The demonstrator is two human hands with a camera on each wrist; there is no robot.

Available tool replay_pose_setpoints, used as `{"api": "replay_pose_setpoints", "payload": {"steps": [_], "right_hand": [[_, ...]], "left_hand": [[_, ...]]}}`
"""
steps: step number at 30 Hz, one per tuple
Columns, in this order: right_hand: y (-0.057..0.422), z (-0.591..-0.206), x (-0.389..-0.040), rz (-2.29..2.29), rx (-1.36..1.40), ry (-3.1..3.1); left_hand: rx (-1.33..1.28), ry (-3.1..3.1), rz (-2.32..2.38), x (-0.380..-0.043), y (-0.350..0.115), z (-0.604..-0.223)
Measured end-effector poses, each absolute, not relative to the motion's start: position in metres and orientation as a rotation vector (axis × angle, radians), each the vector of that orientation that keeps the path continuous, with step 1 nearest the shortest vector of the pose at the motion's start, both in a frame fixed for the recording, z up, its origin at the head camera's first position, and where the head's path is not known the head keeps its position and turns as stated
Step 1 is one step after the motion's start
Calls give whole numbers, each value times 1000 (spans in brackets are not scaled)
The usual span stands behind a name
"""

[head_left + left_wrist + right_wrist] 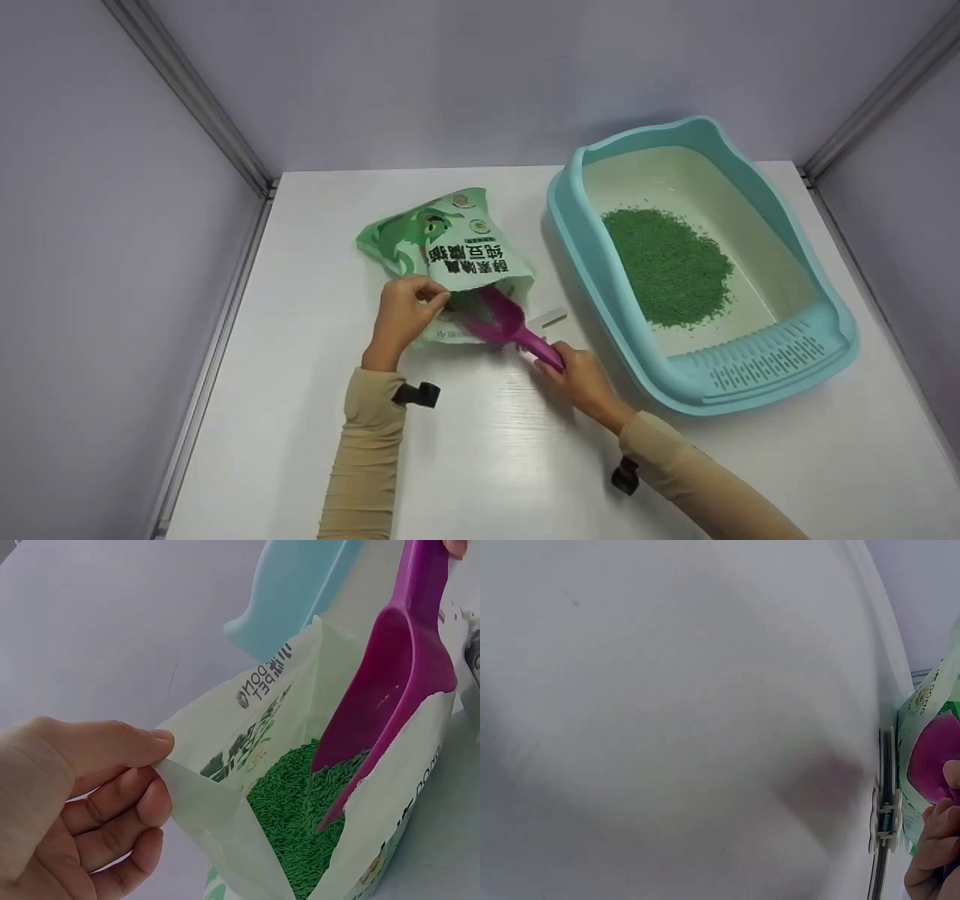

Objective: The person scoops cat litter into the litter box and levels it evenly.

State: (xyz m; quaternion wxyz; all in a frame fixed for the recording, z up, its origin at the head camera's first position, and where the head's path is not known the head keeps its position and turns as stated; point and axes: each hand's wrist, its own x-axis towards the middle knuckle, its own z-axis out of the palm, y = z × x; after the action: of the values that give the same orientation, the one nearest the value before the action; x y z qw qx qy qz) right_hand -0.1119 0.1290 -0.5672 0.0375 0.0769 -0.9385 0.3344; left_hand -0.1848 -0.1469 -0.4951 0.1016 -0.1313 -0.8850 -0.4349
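A green and white printed bag [469, 247] lies on the table with its mouth toward me. My left hand [405, 311] pinches the edge of that mouth between thumb and forefinger. In the left wrist view, green pellets [289, 795] fill the inside of the bag. My right hand [585, 379] grips the handle of a purple scoop [510, 319]. The scoop reaches into the mouth, and its front edge sits in the pellets. At the right edge of the right wrist view, only part of my right hand [937, 847] shows.
To the right stands a blue litter box [600, 277] with a pile of green pellets [667, 266] on its pale floor. A white clip [553, 317] lies on the white table [300, 315] between bag and box. Grey walls [420, 82] enclose the table at the back and sides.
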Motion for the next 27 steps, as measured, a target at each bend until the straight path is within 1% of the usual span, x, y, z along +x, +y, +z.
{"api": "replay_pose_setpoints", "payload": {"steps": [4, 11, 20, 27], "right_hand": [[138, -564, -104, 1077, 239, -2876], [151, -554, -94, 1035, 283, -2896], [158, -539, -90, 983, 355, -2893], [165, -528, -86, 1018, 461, -2856]], "left_hand": [[-382, -2619, -1291, -185, -147, -496], [-387, -2620, -1296, -185, -147, -497], [-389, -2613, -1284, -185, -147, -497], [-352, -2643, -1295, -185, -146, -495]]}}
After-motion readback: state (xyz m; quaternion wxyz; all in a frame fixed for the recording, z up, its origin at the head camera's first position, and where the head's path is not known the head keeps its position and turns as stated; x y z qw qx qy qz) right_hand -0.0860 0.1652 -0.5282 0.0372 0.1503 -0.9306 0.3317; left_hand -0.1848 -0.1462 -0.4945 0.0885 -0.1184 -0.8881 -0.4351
